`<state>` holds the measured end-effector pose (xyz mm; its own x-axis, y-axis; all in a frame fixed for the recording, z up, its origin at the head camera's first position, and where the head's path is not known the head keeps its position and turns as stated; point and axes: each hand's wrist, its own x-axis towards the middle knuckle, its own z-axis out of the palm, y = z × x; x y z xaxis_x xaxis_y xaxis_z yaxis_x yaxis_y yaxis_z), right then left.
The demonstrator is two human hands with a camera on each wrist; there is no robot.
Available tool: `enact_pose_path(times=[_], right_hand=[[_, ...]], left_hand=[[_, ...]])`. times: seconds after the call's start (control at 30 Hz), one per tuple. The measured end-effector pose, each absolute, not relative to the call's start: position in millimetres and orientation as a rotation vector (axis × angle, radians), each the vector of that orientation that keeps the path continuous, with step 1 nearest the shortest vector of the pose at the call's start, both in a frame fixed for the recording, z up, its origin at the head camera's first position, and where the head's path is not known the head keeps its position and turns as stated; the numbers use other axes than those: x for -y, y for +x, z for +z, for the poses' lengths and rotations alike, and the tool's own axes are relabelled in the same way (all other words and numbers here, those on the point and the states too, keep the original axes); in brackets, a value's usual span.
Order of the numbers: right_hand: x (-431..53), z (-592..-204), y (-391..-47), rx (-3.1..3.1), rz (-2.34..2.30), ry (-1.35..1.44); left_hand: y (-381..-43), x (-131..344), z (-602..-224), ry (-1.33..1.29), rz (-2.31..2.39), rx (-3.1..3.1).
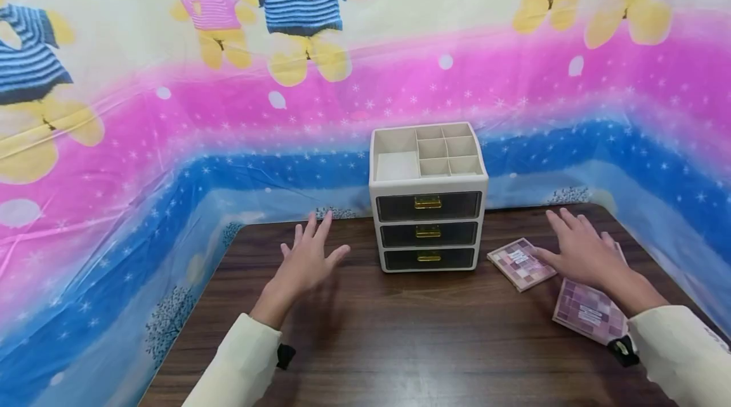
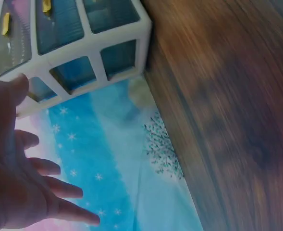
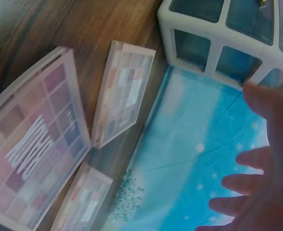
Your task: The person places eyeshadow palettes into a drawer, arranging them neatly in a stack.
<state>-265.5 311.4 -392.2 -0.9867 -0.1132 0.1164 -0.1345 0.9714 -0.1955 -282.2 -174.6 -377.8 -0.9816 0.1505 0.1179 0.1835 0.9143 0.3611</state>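
Observation:
A white desktop organizer (image 1: 428,223) stands near the table's back edge, with three dark drawers with gold handles and a compartmented top. To its left my left hand (image 1: 305,258) hovers with spread fingers, holding nothing; the left wrist view shows the same hand (image 2: 21,178) beside the organizer (image 2: 95,48). My right hand (image 1: 591,254) is spread over the right side, partly covering the flat checkered makeup palettes. One pinkish palette (image 1: 521,264) lies near the organizer, a larger mauve palette (image 1: 588,312) lies nearer me. A third palette (image 3: 83,199) shows in the right wrist view.
The brown wooden table (image 1: 400,343) ends at a patterned cloth (image 1: 320,115) with printed bears, which hangs behind and along both sides. Black wrist straps (image 1: 285,355) sit below the cream sleeves (image 1: 237,362).

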Motion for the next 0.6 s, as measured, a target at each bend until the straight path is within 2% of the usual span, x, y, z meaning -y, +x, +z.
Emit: enact_pose_path(times=[0.3,0.6], right_hand=[[-276.2,-371.8,-267.6,2.626,0.462,0.219],[-233.8,-357.3,-272.8,2.318,0.511,0.321]], left_hand=[[-295.7,150.8,-366.4,-0.399,-0.918,2.647],[-306.9,123.2,-357.8,-0.408,-1.253,2.366]])
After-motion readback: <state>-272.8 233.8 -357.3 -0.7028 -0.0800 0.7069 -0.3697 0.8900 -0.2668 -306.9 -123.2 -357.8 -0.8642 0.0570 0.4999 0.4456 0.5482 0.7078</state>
